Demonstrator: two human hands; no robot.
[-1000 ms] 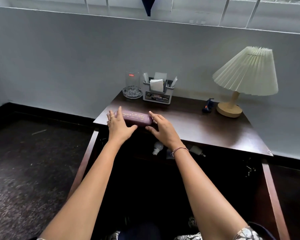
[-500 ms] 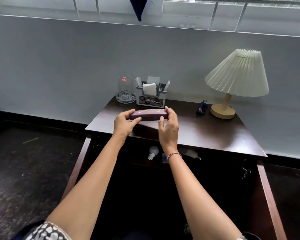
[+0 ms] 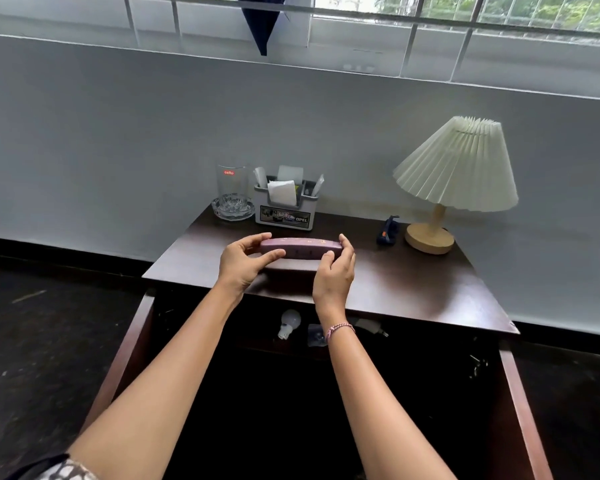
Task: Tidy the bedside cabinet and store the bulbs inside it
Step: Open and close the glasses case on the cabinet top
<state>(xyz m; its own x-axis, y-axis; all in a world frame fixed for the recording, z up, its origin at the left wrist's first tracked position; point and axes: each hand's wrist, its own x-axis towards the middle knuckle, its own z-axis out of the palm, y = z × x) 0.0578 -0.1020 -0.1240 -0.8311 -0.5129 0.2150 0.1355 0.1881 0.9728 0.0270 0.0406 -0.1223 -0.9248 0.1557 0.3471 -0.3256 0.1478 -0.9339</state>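
Bulbs are lying inside the open bedside cabinet (image 3: pixel 430 292), so storing looks largely done: one white bulb (image 3: pixel 289 323) is resting on the inner shelf, and a second pale shape (image 3: pixel 368 325) beside my right wrist is probably another, though I am not seeing it clearly. I am now tidying the counter top. I am holding a long maroon case (image 3: pixel 300 247) level, just above the front of the counter, my left hand (image 3: pixel 243 263) curled around its left end and my right hand (image 3: pixel 335 271) pinching its right end between thumb and fingers. I am judging that placing this case and shutting the cabinet are remaining. At the back are standing a glass (image 3: pixel 232 181) in an ashtray (image 3: pixel 232 206), a tissue holder (image 3: pixel 284 213), a small dark blue object (image 3: pixel 388 231) and a lamp (image 3: pixel 456 174); nothing is blocking my hands.
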